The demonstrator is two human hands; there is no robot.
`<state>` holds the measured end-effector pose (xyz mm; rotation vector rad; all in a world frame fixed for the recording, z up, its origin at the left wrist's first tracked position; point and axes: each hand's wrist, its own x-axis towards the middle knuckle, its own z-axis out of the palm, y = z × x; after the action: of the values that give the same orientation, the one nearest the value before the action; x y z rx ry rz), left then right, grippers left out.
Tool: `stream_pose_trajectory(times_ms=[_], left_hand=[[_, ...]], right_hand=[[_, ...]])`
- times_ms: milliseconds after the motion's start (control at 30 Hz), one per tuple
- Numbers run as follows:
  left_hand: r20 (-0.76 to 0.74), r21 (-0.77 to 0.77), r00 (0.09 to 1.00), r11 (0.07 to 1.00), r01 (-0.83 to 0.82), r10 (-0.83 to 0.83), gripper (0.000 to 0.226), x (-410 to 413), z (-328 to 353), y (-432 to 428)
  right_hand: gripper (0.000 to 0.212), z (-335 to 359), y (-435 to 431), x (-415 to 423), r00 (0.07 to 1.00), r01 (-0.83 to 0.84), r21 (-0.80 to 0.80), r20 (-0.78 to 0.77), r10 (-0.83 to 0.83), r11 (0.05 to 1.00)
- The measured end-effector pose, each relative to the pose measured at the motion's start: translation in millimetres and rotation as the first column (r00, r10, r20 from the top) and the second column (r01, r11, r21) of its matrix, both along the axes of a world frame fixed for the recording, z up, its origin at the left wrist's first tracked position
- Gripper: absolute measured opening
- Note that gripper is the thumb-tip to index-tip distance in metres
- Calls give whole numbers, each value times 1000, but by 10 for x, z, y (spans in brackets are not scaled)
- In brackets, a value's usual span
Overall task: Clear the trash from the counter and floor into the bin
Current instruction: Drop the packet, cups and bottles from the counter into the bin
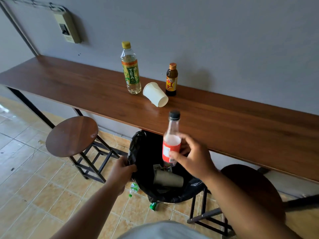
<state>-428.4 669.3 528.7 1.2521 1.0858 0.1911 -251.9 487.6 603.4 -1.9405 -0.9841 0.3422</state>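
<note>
My right hand point(193, 156) grips a clear bottle with a red label and black cap point(170, 140), upright above the bin point(146, 152). The bin has a black liner and holds a paper cup point(168, 179) and scraps. My left hand point(121, 171) pinches the liner's left rim. On the wooden counter point(86, 87) stand a tea bottle with a yellow cap point(130, 69) and a small brown bottle point(171, 80); a white paper cup point(155, 94) lies on its side between them. On the floor by the bin lie a small green-capped bottle point(133, 188) and a green can point(154, 205).
A round wooden stool point(71, 135) stands left of the bin. A second stool point(250, 183) is at the right under my forearm. The counter runs along a grey wall with a switch box point(66, 27). The floor is tiled.
</note>
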Motion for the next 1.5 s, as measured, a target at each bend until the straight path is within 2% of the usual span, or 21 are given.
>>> stream_pose_trajectory(times_ms=[100,200,300,367,500,633,700,767,833,900,967,1067,1167,1267,1367,1433,1500], left_hand=[[-12,8,1000,1000,-8,8,34,-45,-30,51],[-21,8,1000,1000,-19,19,32,-104,-44,75],[-29,-11,999,1000,-14,14,32,-163,-56,105],[-36,-10,999,999,-30,30,31,-200,-37,122],[-34,-15,999,999,-33,33,29,-251,6,131],[-32,-28,997,997,-68,67,31,-341,-18,206],[-39,-18,996,996,-83,82,30,-378,-15,234],[-40,-11,994,995,-98,97,30,-416,-14,269],[-44,-1,993,994,-113,113,28,-459,-16,307],[-39,-3,991,992,-126,126,28,-508,-16,333],[-30,-15,989,990,-143,142,28,-550,-19,356],[-20,-30,988,987,-155,154,29,-614,-30,376],[-14,-34,987,987,-159,159,28,-664,-43,394],[-15,-35,986,986,-165,165,28,-692,-56,416],[-11,-53,985,984,-172,172,28,-700,-68,444],[-10,-58,984,982,-177,177,27,-700,-77,462],[-12,-57,983,981,-184,183,28,-699,-88,477]], right_hand=[[61,-332,103,-177,992,-73,-305,73,100,950],[55,-516,196,-189,977,-74,-562,123,172,824],[47,-605,283,-173,946,-55,-688,196,258,724],[46,-614,351,-183,936,-37,-701,225,271,713],[45,-537,444,-192,939,-51,-554,257,229,831],[24,-253,681,-168,924,-17,-190,372,88,982],[18,-45,865,-69,896,67,-14,441,-54,998],[19,152,1079,100,876,165,88,445,-187,982],[36,261,1321,330,864,268,61,427,-268,961],[63,316,1556,536,878,339,-95,390,-278,936],[79,328,1741,684,906,347,-240,335,-258,907],[71,280,1905,781,925,331,-282,286,-251,900],[52,238,1913,759,918,336,-195,286,-274,922],[52,219,1802,631,913,325,-92,290,-287,941],[56,187,1596,327,955,233,44,178,-237,972],[53,122,1393,44,967,167,114,174,-185,979],[49,-6,1178,-246,979,71,107,182,-90,992]])
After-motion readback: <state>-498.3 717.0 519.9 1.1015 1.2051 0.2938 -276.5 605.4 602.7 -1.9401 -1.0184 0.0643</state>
